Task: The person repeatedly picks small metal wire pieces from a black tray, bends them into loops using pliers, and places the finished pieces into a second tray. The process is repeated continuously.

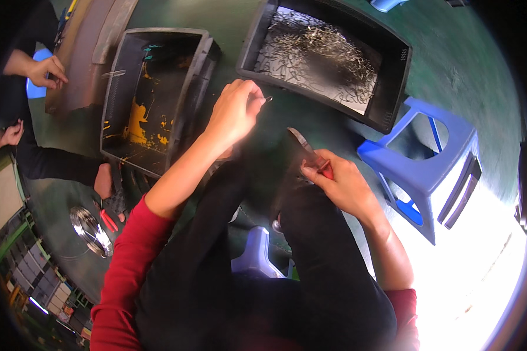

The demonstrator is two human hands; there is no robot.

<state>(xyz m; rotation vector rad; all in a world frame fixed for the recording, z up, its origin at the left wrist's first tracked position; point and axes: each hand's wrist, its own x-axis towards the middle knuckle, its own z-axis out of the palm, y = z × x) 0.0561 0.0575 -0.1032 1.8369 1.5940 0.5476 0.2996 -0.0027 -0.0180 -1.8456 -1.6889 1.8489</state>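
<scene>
My left hand (pixel 236 110) is closed in a pinch, and a small dark piece of bent metal (pixel 268 99) sticks out from its fingertips. It is above the floor between two black bins. My right hand (pixel 342 181), over my right knee, is wrapped round a red-handled tool (pixel 300 140). The tool's narrow, slightly curved metal end points up and left; whether it is a blade or closed jaws I cannot tell. Beyond my hands stands a black bin (pixel 328 104) holding a heap of small curved metal wire pieces (pixel 316 50).
Left of me is another black bin (pixel 184 102) with yellow stains inside. A blue plastic stool (pixel 451 146) stands at right. On the left are a co-worker's hand (pixel 45 71), a coil of wire (pixel 89 231), red-handled pliers (pixel 108 221) and a long plank (pixel 88 58).
</scene>
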